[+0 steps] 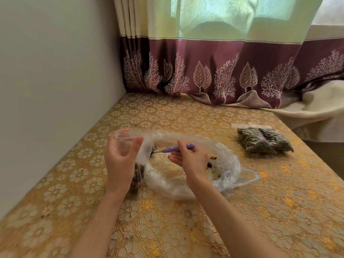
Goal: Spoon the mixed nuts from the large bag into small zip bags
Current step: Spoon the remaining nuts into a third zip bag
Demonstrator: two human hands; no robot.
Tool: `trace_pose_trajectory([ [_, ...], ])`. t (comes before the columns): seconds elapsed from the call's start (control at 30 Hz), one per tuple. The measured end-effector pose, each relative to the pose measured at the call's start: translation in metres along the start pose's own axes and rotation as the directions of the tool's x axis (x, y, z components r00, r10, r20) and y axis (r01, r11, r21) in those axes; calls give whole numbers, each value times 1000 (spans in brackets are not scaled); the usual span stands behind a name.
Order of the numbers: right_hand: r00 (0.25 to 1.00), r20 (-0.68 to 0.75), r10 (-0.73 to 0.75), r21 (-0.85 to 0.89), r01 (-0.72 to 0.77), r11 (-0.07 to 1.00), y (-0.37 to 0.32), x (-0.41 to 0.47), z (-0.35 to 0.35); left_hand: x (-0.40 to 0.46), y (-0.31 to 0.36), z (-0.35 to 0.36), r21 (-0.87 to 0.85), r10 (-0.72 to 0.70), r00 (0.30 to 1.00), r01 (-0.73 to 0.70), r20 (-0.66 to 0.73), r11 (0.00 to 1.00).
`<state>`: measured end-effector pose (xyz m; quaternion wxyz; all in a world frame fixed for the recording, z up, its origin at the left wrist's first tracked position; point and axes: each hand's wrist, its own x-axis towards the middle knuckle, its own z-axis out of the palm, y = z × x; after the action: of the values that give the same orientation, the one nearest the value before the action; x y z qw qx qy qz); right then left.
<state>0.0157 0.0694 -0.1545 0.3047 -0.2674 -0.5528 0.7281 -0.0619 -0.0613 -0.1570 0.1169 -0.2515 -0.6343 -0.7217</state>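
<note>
Mid-fill, by my reading: one small bag in hand, spoon at its mouth. My left hand (122, 157) is curled around the small zip bag (133, 146), thumb on the near side and fingers behind, holding its mouth propped open and raised off the counter (186, 229); a dark clump of mixed nuts (138, 175) already sits low in that bag, just below my palm, so it looks partly full. Just right of it, the purple-handled spoon (176, 148) lies roughly level, its metal end reaching toward the open side of the zip bag; the bowl is hidden behind plastic, so I cannot tell whether it is loaded. My right hand (189, 159) pinches the handle between thumb and forefinger, the other fingers loosely extended beneath. Under both hands sprawls the large clear bag (195, 175), rim rolled down, nearly spent, only a few dark bits visible near its right side. Next move calls for tipping the spoon inside the small mouth without catching the zip edge, then dipping back for the remnants. Well apart on the right, two filled zip bags (264, 141) lie flat, side by side and touching.
</note>
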Motion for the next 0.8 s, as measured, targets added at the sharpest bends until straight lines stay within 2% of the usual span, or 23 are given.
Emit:
trace_pose_trajectory([
  [0.1, 985, 88, 146, 85, -153, 984, -3, 0, -4, 1, 0, 0, -9, 1, 1000, -1, -14, 1000],
  [0.2, 959, 118, 257, 160, -273, 948, -8, -1, -8, 1, 0, 0, -6, 3, 1000, -3, -25, 1000],
  [0.37, 939, 106, 326, 194, -341, 920, -13, -3, -12, 2, 0, -4, 6, 5, 999, -5, -49, 1000],
  [0.5, 948, 73, 308, 162, -316, 935, -16, -5, -18, 4, 0, -6, 2, -3, 998, 3, -61, 1000],
  [0.63, 972, 38, 233, 106, -236, 966, -24, -9, -28, 3, 2, -7, 25, -14, 998, 15, -54, 1000],
  [0.8, 995, -4, 104, 136, -102, 985, -51, -16, -39, 1, 5, -5, 63, -43, 999, 44, -20, 997],
])
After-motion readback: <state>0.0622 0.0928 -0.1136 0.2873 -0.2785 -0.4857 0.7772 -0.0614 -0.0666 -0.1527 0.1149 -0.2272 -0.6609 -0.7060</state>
